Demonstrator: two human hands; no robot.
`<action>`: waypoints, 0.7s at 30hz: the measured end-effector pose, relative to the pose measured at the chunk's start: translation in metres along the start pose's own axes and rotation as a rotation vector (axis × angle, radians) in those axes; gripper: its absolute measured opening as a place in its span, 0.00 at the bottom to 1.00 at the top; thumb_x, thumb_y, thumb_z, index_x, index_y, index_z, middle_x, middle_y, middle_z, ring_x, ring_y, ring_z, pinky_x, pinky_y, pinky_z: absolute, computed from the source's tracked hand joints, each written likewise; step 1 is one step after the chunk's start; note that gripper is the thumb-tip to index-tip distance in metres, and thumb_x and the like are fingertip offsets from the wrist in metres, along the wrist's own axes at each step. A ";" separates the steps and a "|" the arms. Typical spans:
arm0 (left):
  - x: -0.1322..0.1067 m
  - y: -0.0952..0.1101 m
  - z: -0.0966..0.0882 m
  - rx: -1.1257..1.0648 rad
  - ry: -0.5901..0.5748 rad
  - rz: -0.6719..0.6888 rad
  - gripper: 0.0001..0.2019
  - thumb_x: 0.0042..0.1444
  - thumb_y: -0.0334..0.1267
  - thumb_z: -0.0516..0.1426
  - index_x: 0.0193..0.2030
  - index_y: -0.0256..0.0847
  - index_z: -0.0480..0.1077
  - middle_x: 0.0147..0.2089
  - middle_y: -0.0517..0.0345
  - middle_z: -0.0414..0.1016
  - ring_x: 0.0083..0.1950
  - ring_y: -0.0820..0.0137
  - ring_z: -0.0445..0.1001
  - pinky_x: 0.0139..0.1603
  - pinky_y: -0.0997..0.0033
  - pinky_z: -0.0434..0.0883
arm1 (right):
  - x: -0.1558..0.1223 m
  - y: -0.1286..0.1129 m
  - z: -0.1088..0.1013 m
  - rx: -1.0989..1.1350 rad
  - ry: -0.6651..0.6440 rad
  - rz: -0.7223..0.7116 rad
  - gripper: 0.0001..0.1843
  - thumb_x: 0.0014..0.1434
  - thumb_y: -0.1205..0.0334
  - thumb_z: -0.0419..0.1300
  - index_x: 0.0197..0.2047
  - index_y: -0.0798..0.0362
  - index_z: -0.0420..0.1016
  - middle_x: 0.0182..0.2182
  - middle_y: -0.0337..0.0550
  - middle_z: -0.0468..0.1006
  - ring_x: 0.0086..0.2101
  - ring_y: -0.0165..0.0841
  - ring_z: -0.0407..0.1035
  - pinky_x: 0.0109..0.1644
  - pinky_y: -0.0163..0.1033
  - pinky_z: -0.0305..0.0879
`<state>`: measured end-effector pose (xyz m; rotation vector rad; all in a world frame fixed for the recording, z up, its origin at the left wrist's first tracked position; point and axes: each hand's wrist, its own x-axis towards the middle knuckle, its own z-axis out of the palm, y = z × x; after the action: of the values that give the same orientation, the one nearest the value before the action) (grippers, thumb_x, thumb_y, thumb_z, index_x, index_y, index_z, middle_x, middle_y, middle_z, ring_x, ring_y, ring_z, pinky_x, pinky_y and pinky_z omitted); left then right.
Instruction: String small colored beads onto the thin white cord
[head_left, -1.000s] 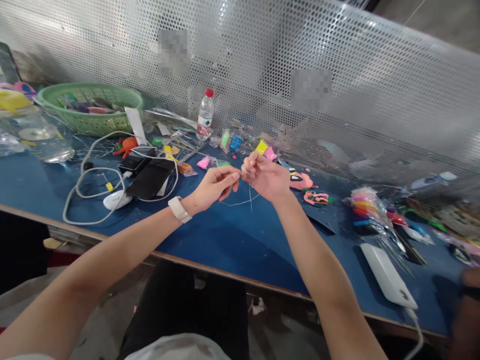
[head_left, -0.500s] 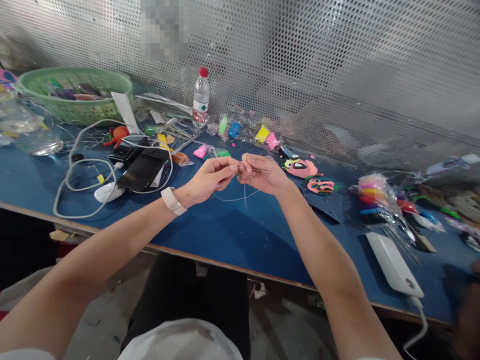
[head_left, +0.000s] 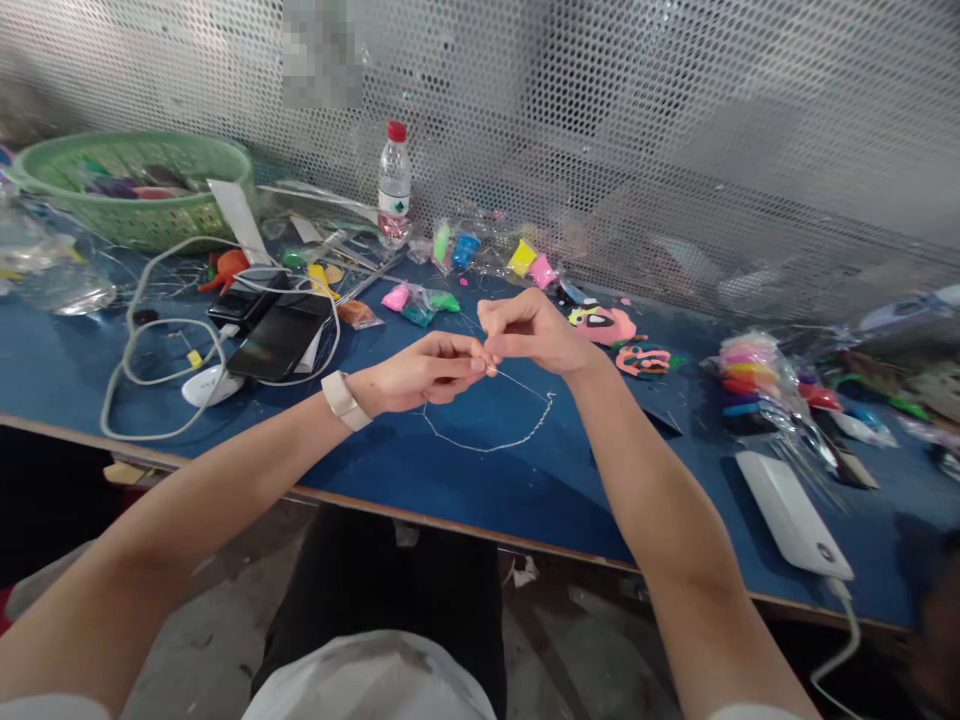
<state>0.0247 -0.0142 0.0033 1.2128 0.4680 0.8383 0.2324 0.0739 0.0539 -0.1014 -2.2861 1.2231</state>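
Note:
A thin white thread [head_left: 487, 450] hangs in a loop below my hands, over the blue table, its right part looking twisted. One strand runs straight from my fingertips down to the right. My left hand [head_left: 431, 372], with a white band on the wrist, pinches the thread between thumb and forefinger. Against these fingertips, my right hand [head_left: 536, 330] is closed in a pinch with its wrist bent and knuckles raised. The exact spot where its fingertips grip the thread is too small to make out.
Behind my hands lie small clay packets [head_left: 523, 257] and a bottle [head_left: 394, 185]. Colourful clay figures [head_left: 604, 325] lie to the right, near a white power bank [head_left: 793, 515]. On the left are a green basket [head_left: 150, 215], a phone [head_left: 279, 340] and looped cables.
My right hand has turned over and risen, its knuckles now up. The thread loop hangs lower and wider, with a straight strand now showing. My left hand stays nearly in place.

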 end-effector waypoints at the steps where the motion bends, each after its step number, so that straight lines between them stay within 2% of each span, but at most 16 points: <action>1: 0.000 0.000 0.001 0.031 0.017 0.007 0.15 0.65 0.50 0.72 0.43 0.40 0.81 0.22 0.70 0.56 0.19 0.80 0.47 0.19 0.76 0.47 | 0.000 -0.007 -0.002 -0.075 -0.017 -0.004 0.23 0.70 0.47 0.74 0.28 0.51 0.79 0.23 0.33 0.66 0.30 0.29 0.58 0.35 0.38 0.54; 4: 0.000 0.000 0.005 0.169 0.145 0.071 0.15 0.66 0.50 0.71 0.41 0.39 0.79 0.23 0.68 0.60 0.20 0.80 0.52 0.20 0.75 0.50 | -0.002 -0.030 -0.008 -0.322 -0.062 0.037 0.20 0.70 0.50 0.73 0.30 0.51 0.80 0.25 0.34 0.68 0.31 0.30 0.59 0.38 0.40 0.56; 8: 0.002 -0.001 0.011 0.385 0.313 0.200 0.15 0.65 0.49 0.71 0.40 0.38 0.79 0.26 0.64 0.68 0.23 0.79 0.57 0.22 0.74 0.55 | -0.005 -0.055 -0.009 -0.579 -0.040 0.123 0.12 0.68 0.55 0.73 0.33 0.51 0.83 0.25 0.35 0.69 0.33 0.33 0.62 0.42 0.43 0.56; 10: 0.003 -0.001 0.011 0.439 0.360 0.258 0.15 0.65 0.50 0.71 0.41 0.38 0.80 0.26 0.65 0.68 0.24 0.79 0.58 0.24 0.74 0.56 | -0.005 -0.062 -0.006 -0.660 -0.026 0.147 0.11 0.68 0.56 0.71 0.34 0.50 0.84 0.25 0.36 0.70 0.35 0.35 0.62 0.43 0.44 0.56; 15: 0.006 -0.005 0.002 0.365 0.447 0.282 0.16 0.65 0.51 0.72 0.41 0.40 0.79 0.25 0.67 0.63 0.21 0.79 0.54 0.20 0.73 0.52 | -0.002 -0.073 0.005 -0.797 -0.067 0.213 0.12 0.74 0.58 0.64 0.40 0.50 0.88 0.29 0.41 0.78 0.37 0.38 0.66 0.47 0.45 0.56; 21: 0.009 -0.010 -0.006 0.201 0.569 0.269 0.13 0.65 0.46 0.72 0.41 0.41 0.78 0.25 0.67 0.60 0.20 0.80 0.53 0.19 0.75 0.49 | 0.000 -0.093 0.028 -0.974 -0.101 0.470 0.14 0.76 0.61 0.60 0.50 0.51 0.90 0.32 0.45 0.84 0.35 0.39 0.75 0.45 0.45 0.58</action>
<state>0.0288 -0.0044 -0.0068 1.2283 0.8775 1.4063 0.2352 -0.0019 0.1147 -0.9774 -2.8293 0.1737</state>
